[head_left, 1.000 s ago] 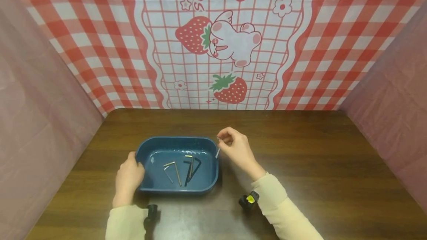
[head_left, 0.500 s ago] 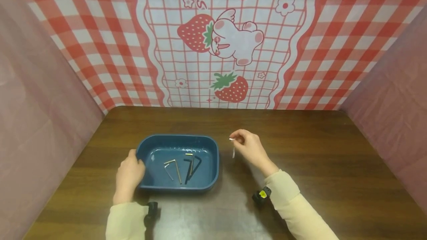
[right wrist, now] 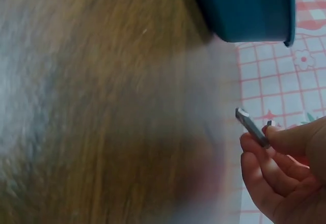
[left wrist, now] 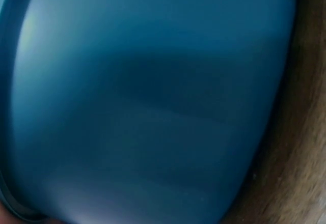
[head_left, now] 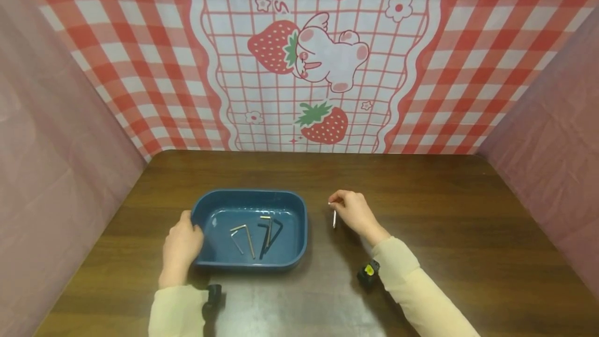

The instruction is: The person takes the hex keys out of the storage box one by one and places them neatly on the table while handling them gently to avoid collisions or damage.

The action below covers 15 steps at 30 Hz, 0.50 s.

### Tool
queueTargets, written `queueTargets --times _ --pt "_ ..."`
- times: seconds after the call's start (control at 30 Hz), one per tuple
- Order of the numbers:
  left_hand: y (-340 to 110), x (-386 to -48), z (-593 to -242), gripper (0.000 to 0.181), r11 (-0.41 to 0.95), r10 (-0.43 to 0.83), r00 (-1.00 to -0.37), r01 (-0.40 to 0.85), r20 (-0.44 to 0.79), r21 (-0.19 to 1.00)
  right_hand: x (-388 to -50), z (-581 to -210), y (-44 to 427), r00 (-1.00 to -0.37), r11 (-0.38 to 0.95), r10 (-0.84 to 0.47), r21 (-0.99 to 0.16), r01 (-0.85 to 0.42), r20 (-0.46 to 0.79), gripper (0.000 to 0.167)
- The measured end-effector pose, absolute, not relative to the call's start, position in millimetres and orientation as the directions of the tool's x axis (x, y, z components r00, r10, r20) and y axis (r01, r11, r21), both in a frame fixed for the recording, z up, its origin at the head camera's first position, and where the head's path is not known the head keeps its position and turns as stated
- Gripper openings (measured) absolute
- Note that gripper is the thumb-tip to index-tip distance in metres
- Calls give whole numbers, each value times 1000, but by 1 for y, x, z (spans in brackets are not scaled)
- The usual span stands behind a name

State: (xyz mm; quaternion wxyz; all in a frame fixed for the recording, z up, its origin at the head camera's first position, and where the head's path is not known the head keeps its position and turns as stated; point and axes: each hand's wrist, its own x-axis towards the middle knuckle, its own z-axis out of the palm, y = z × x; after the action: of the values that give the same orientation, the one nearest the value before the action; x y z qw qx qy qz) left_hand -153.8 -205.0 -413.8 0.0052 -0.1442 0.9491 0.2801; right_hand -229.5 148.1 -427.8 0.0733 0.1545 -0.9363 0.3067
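Beside the blue tray, right fingers tight on a shiny silver hex key

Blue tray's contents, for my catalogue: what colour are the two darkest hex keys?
Black; head view.

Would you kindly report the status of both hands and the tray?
Left hand gripping left end of tray. Right hand pinching silver hex key, right of tray. No obstruction visible between them.

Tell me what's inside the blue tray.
Five L-shaped keys lie inside the tray: two black, three metallic. The left hand covers part of its rim, and anything directly beneath the keys is hidden.
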Motion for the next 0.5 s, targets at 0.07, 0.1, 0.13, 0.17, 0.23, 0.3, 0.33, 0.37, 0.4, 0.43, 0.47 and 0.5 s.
queueTargets --times 0.07,0.1,0.13,0.17,0.23,0.3,0.33,0.37,0.4,0.43,0.47,0.5 --pt "-205 -153 -414 46 801 -272 -958 -280 -95 529 -230 -430 148 -942 776 -250 -535 -334 225 5" --pt "-205 -153 -414 46 800 -273 -957 -283 -98 529 -230 -431 147 -942 783 -253 -525 -333 220 4" --pt "-206 -153 -414 46 801 -273 -957 -283 -100 528 -231 -432 147 -941 790 -259 -512 -336 219 4" --pt "-206 -153 -415 46 801 -272 -957 -284 -101 527 -231 -433 147 -941 796 -262 -504 -335 213 4" --pt "-206 -154 -415 46 802 -271 -957 -282 -100 527 -232 -435 146 -944 801 -262 -500 -328 199 4" --pt "-206 -154 -415 46 804 -267 -959 -276 -96 527 -233 -436 144 -946 804 -262 -499 -324 193 4" --pt "-206 -155 -414 46 804 -265 -960 -274 -94 527 -234 -437 143 -946 805 -263 -498 -323 190 4" --pt "-206 -155 -414 46 805 -264 -960 -272 -93 528 -234 -437 142 -947 806 -263 -498 -320 182 4" --pt "-206 -155 -414 46 805 -264 -960 -272 -92 528 -235 -437 141 -948 806 -266 -499 -318 175 4" --pt "-206 -155 -414 46 804 -264 -960 -273 -94 528 -235 -437 140 -948 809 -269 -496 -317 169 4" --pt "-206 -155 -414 46 804 -265 -959 -275 -96 528 -235 -437 139 -949 810 -271 -493 -316 162 5" --pt "-206 -155 -414 46 803 -268 -959 -278 -98 528 -235 -438 138 -948 812 -275 -490 -318 159 5"
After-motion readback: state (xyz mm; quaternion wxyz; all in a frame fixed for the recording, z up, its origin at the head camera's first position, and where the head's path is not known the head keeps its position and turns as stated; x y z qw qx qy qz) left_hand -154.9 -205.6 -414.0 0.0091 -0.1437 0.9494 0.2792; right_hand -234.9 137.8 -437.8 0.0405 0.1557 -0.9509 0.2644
